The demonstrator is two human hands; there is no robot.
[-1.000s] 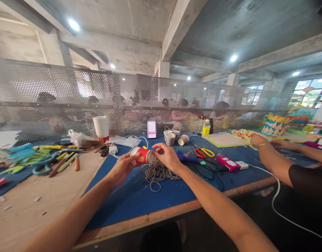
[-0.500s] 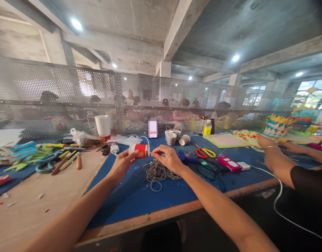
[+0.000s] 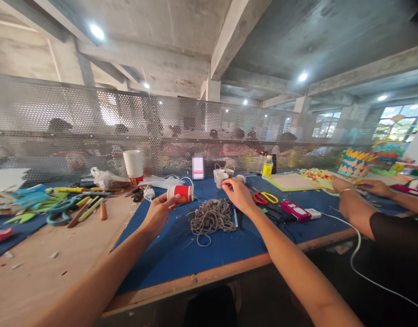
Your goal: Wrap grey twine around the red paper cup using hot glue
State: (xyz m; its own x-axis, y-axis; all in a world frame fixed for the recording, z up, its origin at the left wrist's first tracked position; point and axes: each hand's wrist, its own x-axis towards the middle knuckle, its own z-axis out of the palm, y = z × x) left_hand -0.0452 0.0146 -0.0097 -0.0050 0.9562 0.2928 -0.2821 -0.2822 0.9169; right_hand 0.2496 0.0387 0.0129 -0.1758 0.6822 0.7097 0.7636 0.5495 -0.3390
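My left hand (image 3: 161,211) is closed around a red and white paper cup (image 3: 180,194), which lies on its side in the air, its base end to the right. My right hand (image 3: 239,194) is raised right of it, thumb and fingers drawn together in a pinch; anything between them is too small to make out. Its fingertips overlap the view of string-wrapped cups (image 3: 220,177) standing behind, and I cannot tell whether they touch. A loose heap of grey cord (image 3: 211,217) lies on the blue table mat (image 3: 181,265) between my hands. Beside it is a thin whitish stick (image 3: 235,217).
Left are stacked paper cups (image 3: 132,164), a white plug (image 3: 149,194), and blue-handled scissors (image 3: 57,213). Right are red-yellow scissors (image 3: 265,198), a magenta power strip (image 3: 296,211), a yellow-labelled bottle (image 3: 267,167) and a neighbour's arm (image 3: 354,209). A phone (image 3: 198,167) stands behind.
My right hand has moved from the cup's base end rightward and slightly up toward the wrapped cups, uncovering more of the cord. My left hand keeps its hold on the paper cup.
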